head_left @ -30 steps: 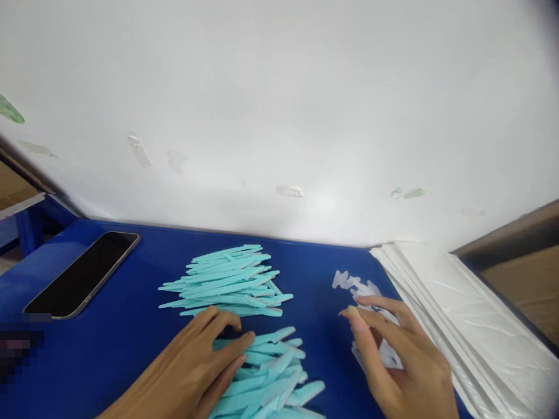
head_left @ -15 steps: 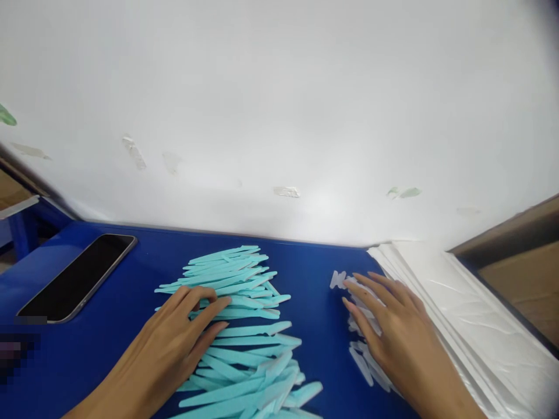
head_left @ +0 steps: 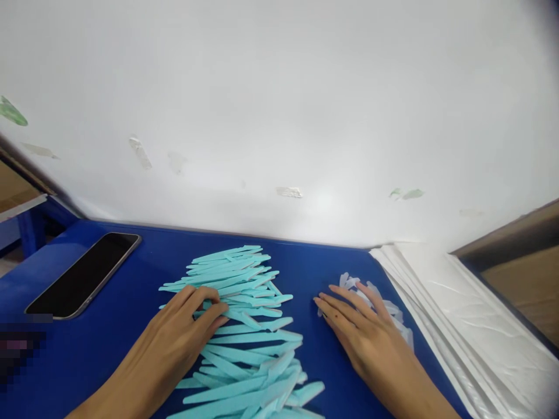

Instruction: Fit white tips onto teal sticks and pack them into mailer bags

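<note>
Turquoise eyebrow razors (head_left: 244, 337) lie in a long overlapping heap on the blue table. My left hand (head_left: 183, 329) rests over the heap's left side, thumb and forefinger pinched at the handle end of one razor. Right of the heap, my right hand (head_left: 362, 326) reaches palm down with fingers stretched out over a small pile of whitish translucent plastic pieces (head_left: 397, 317), which look like blade caps. A bit of one piece shows under its fingertips. The palm side is hidden.
A dark-screened phone (head_left: 82, 276) lies on the blue table (head_left: 157, 250) at the left. White plastic sheets or bags (head_left: 463, 314) are stacked along the right edge. A white wall (head_left: 279, 116) with tape scraps rises behind, and cardboard (head_left: 524, 279) stands at the far right.
My right hand has moved left and down across the translucent pieces, and the pile now shows on its right side. My left hand's finger and thumb have come closer together on a razor.
</note>
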